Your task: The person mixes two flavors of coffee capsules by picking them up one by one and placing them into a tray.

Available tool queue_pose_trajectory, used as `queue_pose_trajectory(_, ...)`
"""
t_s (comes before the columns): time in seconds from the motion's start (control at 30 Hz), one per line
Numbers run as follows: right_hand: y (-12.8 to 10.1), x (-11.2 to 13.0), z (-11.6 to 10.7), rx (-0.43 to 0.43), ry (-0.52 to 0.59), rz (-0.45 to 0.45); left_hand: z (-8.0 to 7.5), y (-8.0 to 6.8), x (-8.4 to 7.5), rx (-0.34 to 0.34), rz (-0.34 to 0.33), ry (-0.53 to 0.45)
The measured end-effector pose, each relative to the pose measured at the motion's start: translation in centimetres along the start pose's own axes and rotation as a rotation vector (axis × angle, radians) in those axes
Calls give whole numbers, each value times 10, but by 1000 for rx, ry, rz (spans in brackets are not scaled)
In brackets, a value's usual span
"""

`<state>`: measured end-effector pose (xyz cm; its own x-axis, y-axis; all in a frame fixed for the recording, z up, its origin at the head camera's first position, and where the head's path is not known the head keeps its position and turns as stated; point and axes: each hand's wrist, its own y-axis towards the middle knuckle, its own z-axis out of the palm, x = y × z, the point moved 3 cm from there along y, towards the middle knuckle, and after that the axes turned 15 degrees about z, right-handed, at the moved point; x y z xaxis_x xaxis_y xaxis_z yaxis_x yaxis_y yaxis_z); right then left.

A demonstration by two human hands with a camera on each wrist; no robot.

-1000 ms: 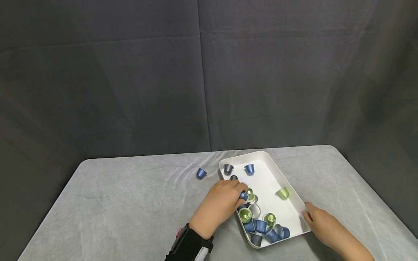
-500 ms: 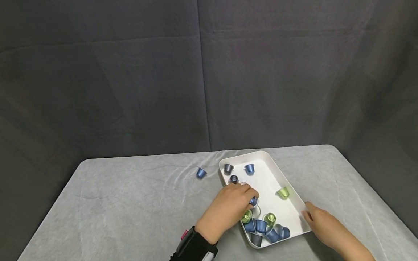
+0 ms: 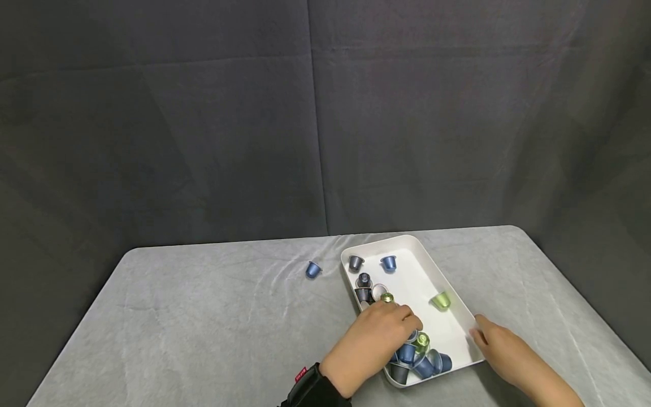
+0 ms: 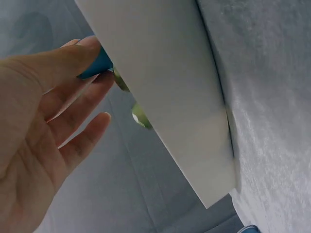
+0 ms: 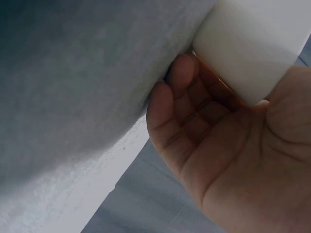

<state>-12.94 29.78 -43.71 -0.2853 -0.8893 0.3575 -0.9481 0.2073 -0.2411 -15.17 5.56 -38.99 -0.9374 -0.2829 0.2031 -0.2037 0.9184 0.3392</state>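
Note:
A white tray lies at a slant on the table, holding several coffee capsules in blue, green and dark grey. My left hand reaches over its left rim and pinches a blue coffee capsule between thumb and fingers, just above the other capsules. Two green capsules show past the tray wall in the left wrist view. At the tray's near right corner, my right hand grips the wall, its fingers curled low against the outside. The left hand hides part of the pile.
One blue capsule lies on the grey cloth-covered table, left of the tray. Inside the tray, a green capsule rests apart near the right wall, and a blue one near the far end. A dark curtain hangs behind.
My left hand has moved right and toward me over the tray with the blue capsule, uncovering dark and green capsules along the left wall. My right hand has stayed put.

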Motion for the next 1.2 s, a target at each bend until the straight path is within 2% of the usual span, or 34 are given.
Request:
queue_pose_trajectory(0.73,-2,2,-1,9,2,8,-1,1,-2,3,-7,30)
queue_pose_trajectory(1.0,-2,2,-1,11,-3,9,-2,0,6,-12,-20,-3)
queue_pose_trajectory(1.2,-1,1,-1,13,-4,19,-2,-4,17,-11,-55,-10)
